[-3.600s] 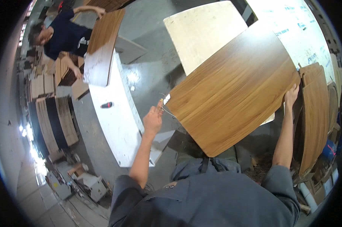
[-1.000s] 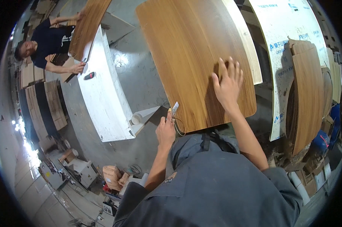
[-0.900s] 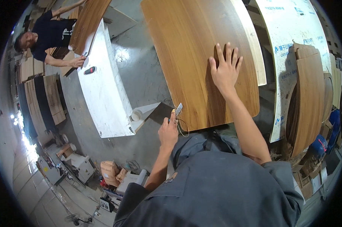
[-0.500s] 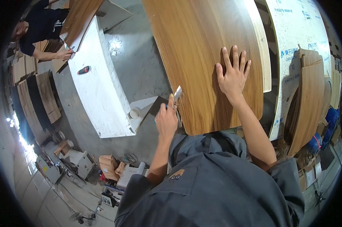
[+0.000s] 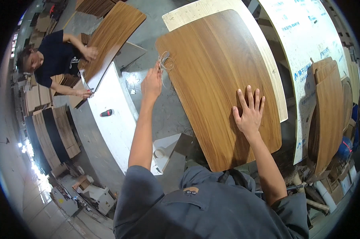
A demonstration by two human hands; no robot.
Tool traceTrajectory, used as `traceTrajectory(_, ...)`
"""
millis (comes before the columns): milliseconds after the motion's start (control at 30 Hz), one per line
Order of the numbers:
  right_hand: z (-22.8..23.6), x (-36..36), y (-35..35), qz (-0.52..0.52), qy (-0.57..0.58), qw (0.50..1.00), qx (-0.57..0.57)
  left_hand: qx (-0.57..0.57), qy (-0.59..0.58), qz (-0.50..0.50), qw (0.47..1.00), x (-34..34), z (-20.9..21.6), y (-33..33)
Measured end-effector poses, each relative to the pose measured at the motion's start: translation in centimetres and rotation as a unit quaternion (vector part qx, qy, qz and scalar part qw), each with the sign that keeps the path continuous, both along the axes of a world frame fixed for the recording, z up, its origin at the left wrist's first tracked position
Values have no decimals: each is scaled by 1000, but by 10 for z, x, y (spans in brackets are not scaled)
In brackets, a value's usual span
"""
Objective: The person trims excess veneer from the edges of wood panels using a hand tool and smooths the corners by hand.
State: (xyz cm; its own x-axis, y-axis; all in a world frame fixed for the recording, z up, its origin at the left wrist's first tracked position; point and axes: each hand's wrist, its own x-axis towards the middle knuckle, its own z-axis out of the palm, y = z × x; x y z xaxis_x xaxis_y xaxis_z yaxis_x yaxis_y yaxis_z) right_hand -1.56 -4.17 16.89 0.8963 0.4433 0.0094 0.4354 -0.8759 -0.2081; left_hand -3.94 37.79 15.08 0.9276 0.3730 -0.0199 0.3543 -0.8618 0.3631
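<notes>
A brown wood-grain board with rounded corners lies before me. My right hand rests flat on its near right part, fingers spread, holding nothing. My left hand is stretched out to the board's far left edge. Its fingers are closed around a small trimming blade, whose handle is mostly hidden in the grip. Thin pale strands curl around the blade at the edge.
A pale board sits under the brown one. At left, a co-worker handles another brown board over a white bench, where a red-black tool lies. A tape roll is nearer. Stacked boards lean at right.
My left hand has moved away from me along the board's left edge with the trimming blade, and curled strands now show there. My right hand stays flat on the board.
</notes>
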Motion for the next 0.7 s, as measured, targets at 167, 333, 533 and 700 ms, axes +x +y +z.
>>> traceTrajectory(167,-2,-3,-10,-43,2,998,47,-51,34,21,998,-63,9,-79)
traceTrajectory(333,27,-87,-52,-227,18,970,86,-114,46,47,991,-175,18,-182)
traceTrajectory(533,-29,-229,-144,-536,87,813,209,-172,125,49,976,-234,29,-233)
traceTrajectory(700,-15,-226,-134,-567,435,544,441,-120,72,88,986,-180,21,-199)
